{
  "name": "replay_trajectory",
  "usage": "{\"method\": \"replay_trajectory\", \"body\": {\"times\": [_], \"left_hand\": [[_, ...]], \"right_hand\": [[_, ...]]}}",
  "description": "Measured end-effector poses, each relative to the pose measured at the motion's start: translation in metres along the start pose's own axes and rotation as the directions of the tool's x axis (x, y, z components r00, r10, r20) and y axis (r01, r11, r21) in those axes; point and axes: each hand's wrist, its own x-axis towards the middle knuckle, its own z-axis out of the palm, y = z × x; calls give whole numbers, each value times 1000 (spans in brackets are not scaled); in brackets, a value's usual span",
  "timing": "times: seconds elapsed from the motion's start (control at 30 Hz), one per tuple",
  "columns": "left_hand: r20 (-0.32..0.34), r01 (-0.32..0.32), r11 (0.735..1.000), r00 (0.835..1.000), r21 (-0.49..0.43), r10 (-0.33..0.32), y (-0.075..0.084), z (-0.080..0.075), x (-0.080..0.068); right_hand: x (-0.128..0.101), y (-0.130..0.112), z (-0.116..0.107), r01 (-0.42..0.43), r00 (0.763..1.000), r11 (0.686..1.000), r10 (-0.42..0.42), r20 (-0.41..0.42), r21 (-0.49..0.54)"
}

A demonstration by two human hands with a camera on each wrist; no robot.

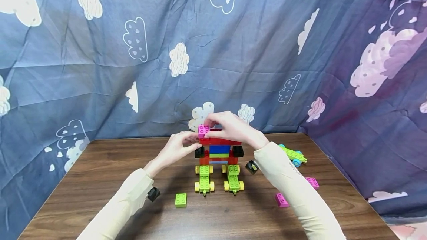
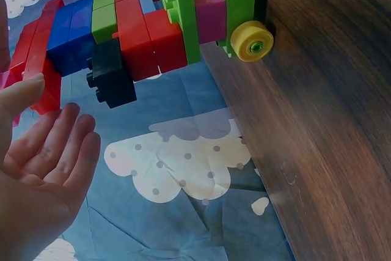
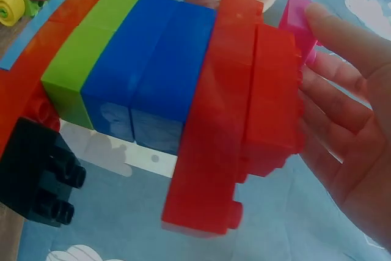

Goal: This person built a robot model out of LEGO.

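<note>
A block figure built of toy bricks stands on two green wheeled bases (image 1: pixel 204 184) with yellow wheels. Its upper part has red bricks (image 1: pixel 223 139) across the top, blue bricks (image 1: pixel 220 149) below them and black bricks (image 1: pixel 238 151) at the sides. My right hand (image 1: pixel 230 127) pinches a pink brick (image 1: pixel 204 131) between thumb and fingers, right at the left end of the red top. Beside that same end is my left hand (image 1: pixel 178 146), thumb and fairly straight fingers at the red brick's end, as the left wrist view (image 2: pixel 52 157) shows.
On the wooden table (image 1: pixel 110 180) lie a green brick (image 1: pixel 181 200), black pieces (image 1: pixel 154 194) (image 1: pixel 252 167) and pink bricks (image 1: pixel 281 200) (image 1: pixel 312 182). A green wheeled base with blue wheels (image 1: pixel 293 155) is at the back right. A blue cloud-print cloth (image 1: pixel 160 95) hangs behind.
</note>
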Motion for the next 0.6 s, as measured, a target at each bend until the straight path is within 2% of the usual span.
{"method": "replay_trajectory", "body": {"times": [0.3, 0.6], "left_hand": [[-9, -8, 1000, 1000, -5, 8, -1, -3, 0], [-57, -31, 999, 998, -33, 29, 1, -10, 0]], "right_hand": [[1, 0, 5, -43, 999, 999, 44, 20, -20], [-1, 0, 8, -84, 996, 996, 84, 16, 3]]}}
